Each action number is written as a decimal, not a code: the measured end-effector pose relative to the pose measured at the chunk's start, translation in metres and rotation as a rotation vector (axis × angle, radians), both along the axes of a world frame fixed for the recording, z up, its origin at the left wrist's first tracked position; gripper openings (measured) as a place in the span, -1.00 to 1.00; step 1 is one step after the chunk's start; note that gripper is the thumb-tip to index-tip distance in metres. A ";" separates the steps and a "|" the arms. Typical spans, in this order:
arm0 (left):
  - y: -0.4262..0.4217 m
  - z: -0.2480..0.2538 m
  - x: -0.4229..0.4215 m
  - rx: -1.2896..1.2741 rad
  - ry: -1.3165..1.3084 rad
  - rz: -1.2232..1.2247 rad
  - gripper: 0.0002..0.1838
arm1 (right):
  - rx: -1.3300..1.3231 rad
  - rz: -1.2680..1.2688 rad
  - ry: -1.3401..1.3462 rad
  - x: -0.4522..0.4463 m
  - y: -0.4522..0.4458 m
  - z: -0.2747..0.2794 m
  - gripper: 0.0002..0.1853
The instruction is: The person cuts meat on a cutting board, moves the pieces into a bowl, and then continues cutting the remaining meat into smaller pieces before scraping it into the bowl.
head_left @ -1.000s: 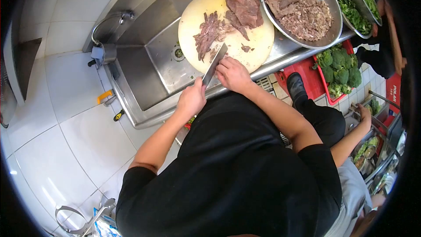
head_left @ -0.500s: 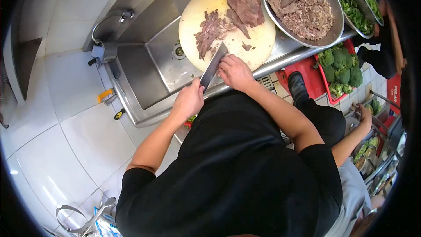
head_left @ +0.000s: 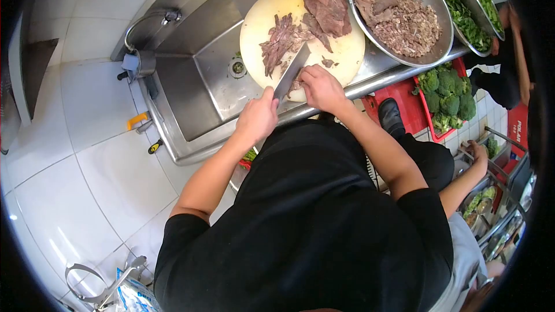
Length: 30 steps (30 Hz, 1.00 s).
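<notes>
My left hand (head_left: 258, 117) is closed round the handle of a broad-bladed kitchen knife (head_left: 293, 70), whose blade slants up over the near part of a round cutting board (head_left: 347, 63). Just right of the blade, my right hand (head_left: 324, 89) has its fingers curled on a small piece of brown cooked meat (head_left: 296, 85), partly hidden by the fingers and blade. Sliced meat (head_left: 278, 43) lies in a pile at the board's left. A larger chunk of meat (head_left: 328, 11) rests at its far right, with small scraps nearby.
The board lies across a steel sink (head_left: 179, 89). At its right stands a steel bowl (head_left: 448, 29) of chopped meat, with pans of greens (head_left: 462, 8) beyond. Below, broccoli (head_left: 448, 92) fills a red crate (head_left: 430, 117). Another person's hand (head_left: 478, 155) is at the right.
The knife has swung slightly up and right. My right hand has shifted right and its fingers have drawn back, so the meat beneath them shows more. The whole view has shifted slightly.
</notes>
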<state>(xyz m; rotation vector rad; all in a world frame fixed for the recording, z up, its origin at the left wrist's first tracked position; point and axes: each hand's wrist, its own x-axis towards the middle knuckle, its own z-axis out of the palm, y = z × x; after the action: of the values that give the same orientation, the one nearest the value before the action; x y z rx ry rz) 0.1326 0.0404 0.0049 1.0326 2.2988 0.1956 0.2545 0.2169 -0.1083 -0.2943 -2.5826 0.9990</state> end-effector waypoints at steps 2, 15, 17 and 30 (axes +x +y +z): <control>-0.015 0.009 0.005 -0.041 -0.036 0.000 -0.76 | 0.020 0.005 0.001 -0.002 0.000 -0.001 -0.88; -0.002 -0.004 0.012 -0.029 -0.003 0.002 -0.75 | 0.040 -0.019 -0.002 0.003 -0.001 -0.006 -0.93; -0.018 -0.013 0.020 -0.061 -0.047 0.042 -0.75 | 0.068 -0.007 0.014 0.004 0.000 -0.009 -0.93; -0.039 -0.014 -0.026 0.161 -0.163 0.203 -0.70 | 0.082 -0.207 0.090 -0.036 0.071 0.023 -0.58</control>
<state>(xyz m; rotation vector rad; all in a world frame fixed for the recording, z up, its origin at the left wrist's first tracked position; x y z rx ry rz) 0.1063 0.0015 -0.0086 0.8245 2.2638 0.5358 0.2187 0.2875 -0.0854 -0.4731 -2.4456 0.8123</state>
